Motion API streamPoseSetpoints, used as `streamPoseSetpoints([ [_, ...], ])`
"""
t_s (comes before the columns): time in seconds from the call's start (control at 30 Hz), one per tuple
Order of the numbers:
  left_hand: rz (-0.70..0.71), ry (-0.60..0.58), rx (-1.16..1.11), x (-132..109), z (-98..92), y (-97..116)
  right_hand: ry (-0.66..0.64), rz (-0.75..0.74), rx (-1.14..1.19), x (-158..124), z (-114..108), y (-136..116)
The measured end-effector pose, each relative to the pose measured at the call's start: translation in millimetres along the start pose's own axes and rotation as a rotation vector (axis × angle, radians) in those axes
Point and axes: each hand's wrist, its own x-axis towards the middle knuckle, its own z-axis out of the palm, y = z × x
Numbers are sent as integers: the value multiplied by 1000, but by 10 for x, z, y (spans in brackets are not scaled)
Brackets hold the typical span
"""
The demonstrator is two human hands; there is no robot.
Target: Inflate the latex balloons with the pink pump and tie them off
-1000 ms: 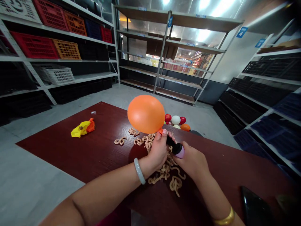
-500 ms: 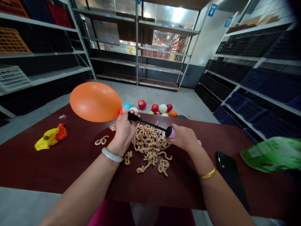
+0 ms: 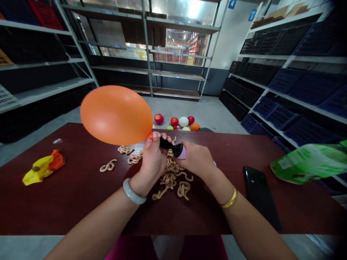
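On the dark red wooden table (image 3: 81,202), a heap of beige curled rubber bands (image 3: 173,173) lies mid-table. Left of the heap rests a crumpled yellow and orange deflated balloon (image 3: 43,168). Right of the heap lie a flat black phone (image 3: 260,195) and, farther right, a green plastic bag (image 3: 309,162). Above the heap, slightly left, hangs an inflated orange balloon (image 3: 116,115). Behind the heap, on the floor beyond the table, sits a cluster of small inflated balloons (image 3: 179,122).

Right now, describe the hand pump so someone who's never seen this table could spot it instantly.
Start at the dark red table, then find the big inflated orange balloon held above it. The hand pump sits at the balloon's neck, between the left hand pinching the neck and the right hand gripping its body. It is the only black-and-lilac thing there, above the beige curly pieces.
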Motion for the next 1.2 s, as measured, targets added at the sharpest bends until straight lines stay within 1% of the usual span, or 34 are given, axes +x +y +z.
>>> streamPoseSetpoints([
  [0.07, 32, -6, 10, 135, -60, 143, -6, 1, 3, 17, -4, 40],
  [0.13, 75, -6, 17, 276, -160, 305, -42, -3, -4, 40, -3, 96],
  [0.23, 126, 33, 13, 443, -330, 530, -89, -10, -4, 72, 17, 171],
  [0.33, 126, 78, 0, 517, -437, 629, -95, -14, -4, 87, 49, 206],
  [0.4, 116, 75, -8, 511, -449, 588, -85, -15, -20, 84, 64, 209],
  [0.5, 97, 63, -12, 421, -390, 392, -58, -29, -39, 63, 70, 183],
  [0.63, 24, 48, -16, 179, -248, 47, -43, -31, -39, 27, 72, 101],
  [0.7, -20, 39, -12, 46, -181, -87, -51, -14, -21, 15, 76, 51],
  [0.77, -40, 32, -6, -59, -124, -162, -60, 1, 1, 7, 80, 3],
  [0.83, -30, 33, -4, -116, -80, -169, -56, 3, 24, 0, 83, -33],
  [0.9, -12, 22, 4, -113, -55, -113, -41, -8, 47, -4, 83, -50],
  [1.0, 42, 11, 7, 11, -81, 60, -33, -6, 53, 6, 74, -21],
  [1.1, 83, 31, 2, 227, -199, 301, -49, 6, 24, 39, 65, 66],
  [1.2, 130, 90, 14, 421, -345, 525, -58, 12, -11, 78, 69, 169],
])
